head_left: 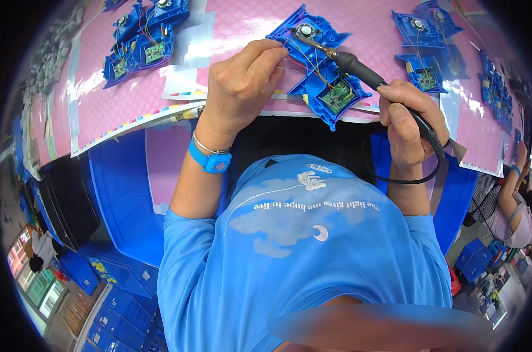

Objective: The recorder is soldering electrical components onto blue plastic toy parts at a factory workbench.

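Observation:
My right hand (411, 120) is wrapped round the dark handle of a soldering iron (360, 69). Its metal tip reaches the round silver speaker (305, 30) in an open blue plastic housing (289, 35). My left hand (242, 82) is closed in a pinch at the housing's left edge; a thin silvery strand, apparently solder wire (286, 69), shows beside its fingers. Thin coloured wires run from the speaker half to a second blue shell half with a green circuit board (337, 97), which lies at the table's near edge.
More blue housings with boards and wires lie on the pink-covered table at the left (140, 44) and right (424, 53). Blue bins (125, 193) stand below the near edge. The iron's black cable (436, 155) loops under my right hand. Another person's arm (509, 196) shows at far right.

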Tool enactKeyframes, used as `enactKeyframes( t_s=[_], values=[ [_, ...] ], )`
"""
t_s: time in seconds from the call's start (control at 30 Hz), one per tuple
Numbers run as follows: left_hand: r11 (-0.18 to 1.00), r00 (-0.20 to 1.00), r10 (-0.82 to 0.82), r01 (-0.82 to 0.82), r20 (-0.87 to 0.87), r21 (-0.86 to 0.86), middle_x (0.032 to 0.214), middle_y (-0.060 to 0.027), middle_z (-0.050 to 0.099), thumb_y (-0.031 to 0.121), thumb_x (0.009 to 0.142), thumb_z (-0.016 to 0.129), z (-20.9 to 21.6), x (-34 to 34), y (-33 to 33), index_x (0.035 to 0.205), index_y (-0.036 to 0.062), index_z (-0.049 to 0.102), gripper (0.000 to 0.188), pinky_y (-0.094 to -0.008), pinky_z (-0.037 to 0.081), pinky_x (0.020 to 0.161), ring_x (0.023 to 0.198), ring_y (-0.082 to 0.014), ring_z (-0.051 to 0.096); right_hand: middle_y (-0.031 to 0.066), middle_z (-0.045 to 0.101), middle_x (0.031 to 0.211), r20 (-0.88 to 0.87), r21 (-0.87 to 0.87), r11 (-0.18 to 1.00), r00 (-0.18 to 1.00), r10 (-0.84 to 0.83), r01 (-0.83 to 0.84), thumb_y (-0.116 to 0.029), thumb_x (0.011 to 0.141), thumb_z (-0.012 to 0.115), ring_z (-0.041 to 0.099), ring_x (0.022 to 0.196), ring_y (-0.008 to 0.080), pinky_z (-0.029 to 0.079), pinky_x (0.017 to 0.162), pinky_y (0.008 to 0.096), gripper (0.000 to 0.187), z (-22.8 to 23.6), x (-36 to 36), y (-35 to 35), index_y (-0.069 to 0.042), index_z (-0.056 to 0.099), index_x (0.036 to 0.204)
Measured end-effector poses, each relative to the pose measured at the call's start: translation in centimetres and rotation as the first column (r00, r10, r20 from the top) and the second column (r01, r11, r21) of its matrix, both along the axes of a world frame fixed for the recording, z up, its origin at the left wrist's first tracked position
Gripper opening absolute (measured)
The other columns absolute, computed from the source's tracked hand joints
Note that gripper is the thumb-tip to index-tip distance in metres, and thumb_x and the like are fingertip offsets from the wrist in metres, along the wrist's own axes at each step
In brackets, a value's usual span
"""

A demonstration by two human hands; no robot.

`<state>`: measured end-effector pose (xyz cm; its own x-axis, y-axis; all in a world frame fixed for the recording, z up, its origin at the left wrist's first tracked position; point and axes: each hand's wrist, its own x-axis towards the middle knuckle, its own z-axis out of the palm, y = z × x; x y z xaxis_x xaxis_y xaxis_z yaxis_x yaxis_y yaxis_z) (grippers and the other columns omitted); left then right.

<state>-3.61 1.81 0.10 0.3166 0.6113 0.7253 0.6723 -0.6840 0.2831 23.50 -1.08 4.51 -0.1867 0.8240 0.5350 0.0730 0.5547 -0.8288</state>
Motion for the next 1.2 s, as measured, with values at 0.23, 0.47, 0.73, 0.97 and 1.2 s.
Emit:
enactKeyframes(
  t_s=[0.23, 0.47, 0.73, 0.97, 1.2],
  values=[
    [0.999, 1.0, -0.023, 0.024, -0.014, 0.04, 0.097, -0.0041, 0.071, 0.002, 0.073, 0.082, 1.2, 0.5, 0.0, 0.101, 0.0076, 0.072, 0.031, -0.0288, 0.057, 0.057, 0.071, -0.0175, 0.071, 0.0099, 0.065, 0.072, -0.033, 0.023, 1.0, 0.999, -0.003, 0.004, -0.007, 0.087, 0.065, 0.058, 0.058, 0.0125, 0.042, 0.054, 0.0259, 0.022, 0.1, 0.7, -0.2, 0.007, 0.074, 0.101],
    [0.997, 0.994, -0.067, 0.071, -0.092, 0.043, 0.096, -0.0039, 0.074, 0.005, 0.076, 0.084, 1.7, 1.1, 0.7, 0.099, 0.0074, 0.076, 0.025, -0.0261, 0.056, 0.058, 0.073, -0.0182, 0.073, 0.0094, 0.064, 0.07, -0.018, 0.032, 0.999, 1.0, -0.016, 0.017, -0.006, 0.087, 0.064, 0.057, 0.057, 0.0124, 0.04, 0.053, 0.0256, 0.022, 0.0, 0.8, -0.2, 0.007, 0.074, 0.101],
    [0.996, 0.994, -0.075, 0.078, -0.079, 0.035, 0.098, -0.0047, 0.075, 0.005, 0.079, 0.083, 1.1, 1.2, 1.0, 0.099, 0.0057, 0.074, 0.022, -0.0261, 0.058, 0.061, 0.076, -0.0192, 0.074, 0.0173, 0.064, 0.081, 0.065, 0.022, 0.999, 0.997, 0.032, -0.033, -0.005, 0.089, 0.06, 0.055, 0.063, 0.0164, 0.041, 0.059, 0.0297, 0.029, 0.0, 1.2, -0.3, 0.016, 0.067, 0.107],
    [0.997, 0.993, -0.07, 0.072, -0.095, 0.013, 0.099, -0.0056, 0.076, 0.004, 0.079, 0.083, 1.0, 1.3, 1.0, 0.1, 0.0051, 0.073, 0.023, -0.0266, 0.059, 0.062, 0.077, -0.0197, 0.075, 0.0176, 0.065, 0.082, 0.085, 0.033, 0.999, 0.996, 0.036, -0.038, -0.005, 0.089, 0.06, 0.055, 0.063, 0.0164, 0.041, 0.06, 0.03, 0.029, -0.3, 1.3, 0.0, 0.016, 0.067, 0.107],
    [0.997, 0.994, -0.072, 0.071, -0.086, -0.014, 0.101, -0.0058, 0.076, 0.003, 0.078, 0.083, 1.2, 1.3, 0.9, 0.101, 0.0051, 0.074, 0.025, -0.0274, 0.059, 0.064, 0.077, -0.0206, 0.075, 0.0098, 0.066, 0.073, -0.044, 0.028, 1.0, 0.999, -0.005, 0.007, -0.007, 0.087, 0.065, 0.059, 0.059, 0.013, 0.043, 0.054, 0.0257, 0.021, -0.1, 1.0, -0.2, 0.006, 0.075, 0.101]
  ],
)
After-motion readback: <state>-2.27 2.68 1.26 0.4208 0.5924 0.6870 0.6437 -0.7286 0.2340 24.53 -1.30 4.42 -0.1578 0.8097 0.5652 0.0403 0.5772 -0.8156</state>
